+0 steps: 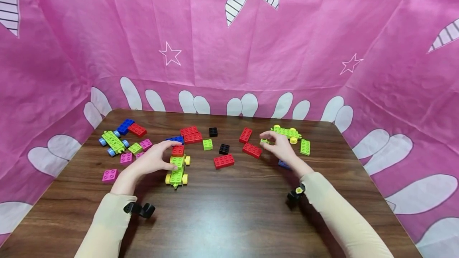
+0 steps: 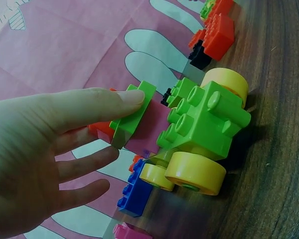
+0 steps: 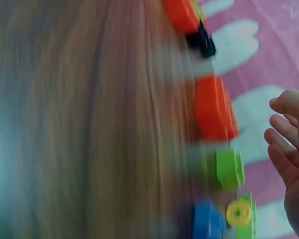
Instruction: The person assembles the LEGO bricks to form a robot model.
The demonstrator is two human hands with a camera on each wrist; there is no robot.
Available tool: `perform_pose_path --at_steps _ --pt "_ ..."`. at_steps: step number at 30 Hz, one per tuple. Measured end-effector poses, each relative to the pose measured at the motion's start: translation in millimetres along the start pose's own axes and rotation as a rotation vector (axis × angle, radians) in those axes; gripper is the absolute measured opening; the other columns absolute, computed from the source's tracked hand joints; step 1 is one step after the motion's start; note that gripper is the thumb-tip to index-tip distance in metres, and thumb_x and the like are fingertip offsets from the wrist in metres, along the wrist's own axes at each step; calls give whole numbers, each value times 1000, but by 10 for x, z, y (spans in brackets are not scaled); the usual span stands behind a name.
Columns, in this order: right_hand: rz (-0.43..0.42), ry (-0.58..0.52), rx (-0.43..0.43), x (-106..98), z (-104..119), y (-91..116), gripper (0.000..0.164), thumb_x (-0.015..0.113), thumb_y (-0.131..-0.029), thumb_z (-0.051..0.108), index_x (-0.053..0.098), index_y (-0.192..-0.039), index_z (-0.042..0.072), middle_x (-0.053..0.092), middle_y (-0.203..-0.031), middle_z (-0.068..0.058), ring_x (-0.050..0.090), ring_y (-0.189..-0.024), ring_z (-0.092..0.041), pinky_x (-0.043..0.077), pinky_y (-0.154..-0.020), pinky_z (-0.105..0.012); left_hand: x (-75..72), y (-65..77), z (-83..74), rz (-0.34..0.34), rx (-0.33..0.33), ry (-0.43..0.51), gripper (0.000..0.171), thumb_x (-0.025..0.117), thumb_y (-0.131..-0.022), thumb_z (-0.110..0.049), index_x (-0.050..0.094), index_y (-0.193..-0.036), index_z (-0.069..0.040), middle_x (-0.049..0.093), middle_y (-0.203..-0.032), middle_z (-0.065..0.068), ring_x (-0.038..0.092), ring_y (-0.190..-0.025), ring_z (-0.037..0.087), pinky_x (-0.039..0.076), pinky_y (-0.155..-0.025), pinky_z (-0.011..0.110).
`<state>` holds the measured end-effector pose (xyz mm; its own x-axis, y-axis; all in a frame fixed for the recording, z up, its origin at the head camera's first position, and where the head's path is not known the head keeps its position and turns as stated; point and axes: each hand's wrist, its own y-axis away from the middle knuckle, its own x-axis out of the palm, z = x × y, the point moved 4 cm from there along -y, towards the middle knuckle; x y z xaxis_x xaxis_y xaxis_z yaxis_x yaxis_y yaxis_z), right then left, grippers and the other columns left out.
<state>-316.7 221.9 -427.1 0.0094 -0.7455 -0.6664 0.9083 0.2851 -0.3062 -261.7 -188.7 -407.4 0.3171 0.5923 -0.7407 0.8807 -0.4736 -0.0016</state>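
My left hand (image 1: 154, 158) holds the bricks stacked on a lime-green toy car base (image 1: 175, 177) with yellow wheels. Its thumb lies against a green brick (image 2: 135, 114), and the fingers reach round the far side by a red brick (image 1: 177, 150). A pink brick (image 2: 150, 124) shows under the green one in the left wrist view. On the other side, my right hand (image 1: 279, 146) hovers over a small green brick (image 1: 264, 141), its fingers loosely bent. In the right wrist view nothing shows between those fingers, and the small green brick (image 3: 229, 169) stands apart from them.
Red bricks (image 1: 224, 161) and black bricks (image 1: 224, 149) lie mid-table. Another green car base (image 1: 287, 131) stands back right, beside a green brick (image 1: 305, 147). At left are a blue-wheeled car base (image 1: 113, 141) and several pink bricks (image 1: 110, 175). Pink cloth (image 1: 215, 67) hangs behind.
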Motion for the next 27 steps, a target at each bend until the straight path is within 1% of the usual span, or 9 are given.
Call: perform_pose_path --at_steps 4,8,11,16,21,27 --pt "-33 39 22 -204 -189 -9 27 70 -85 6 65 -111 -2 67 -110 -21 62 -102 -38 50 -88 -52 -3 -3 7 1 1 3 76 81 -77 -24 45 -141 -4 47 -141 23 46 -126 42 37 -101 63" --pt "-81 118 33 -389 -362 -24 31 71 -83 8 65 -112 -1 66 -113 -22 61 -106 -38 47 -91 -53 -2 -5 12 2 2 4 76 81 -77 -25 45 -140 -5 47 -141 22 46 -126 42 37 -101 63" --pt "-90 177 30 -488 -471 -42 35 71 -82 8 64 -114 -2 65 -114 -23 59 -108 -40 45 -93 -53 0 -3 20 4 -1 6 76 81 -77 -26 45 -141 -6 47 -141 22 45 -127 42 37 -101 63" --pt "-27 208 59 -576 -605 -76 42 73 -81 9 61 -120 -1 63 -120 -24 56 -112 -41 42 -95 -54 0 -1 33 7 -6 12 75 81 -77 -26 45 -141 -6 47 -141 22 45 -127 42 37 -101 63" --pt "30 197 88 -633 -735 -117 48 74 -83 12 59 -126 -1 60 -126 -23 51 -120 -42 39 -100 -56 -4 -5 40 2 -4 20 76 81 -77 -26 45 -141 -7 47 -141 22 45 -127 43 37 -101 63" --pt "87 182 158 -688 -880 -134 52 73 -85 16 54 -131 -1 56 -131 -24 46 -125 -43 38 -100 -58 -1 -8 39 4 -4 27 76 81 -77 -26 45 -141 -6 47 -140 21 45 -127 42 37 -101 63"
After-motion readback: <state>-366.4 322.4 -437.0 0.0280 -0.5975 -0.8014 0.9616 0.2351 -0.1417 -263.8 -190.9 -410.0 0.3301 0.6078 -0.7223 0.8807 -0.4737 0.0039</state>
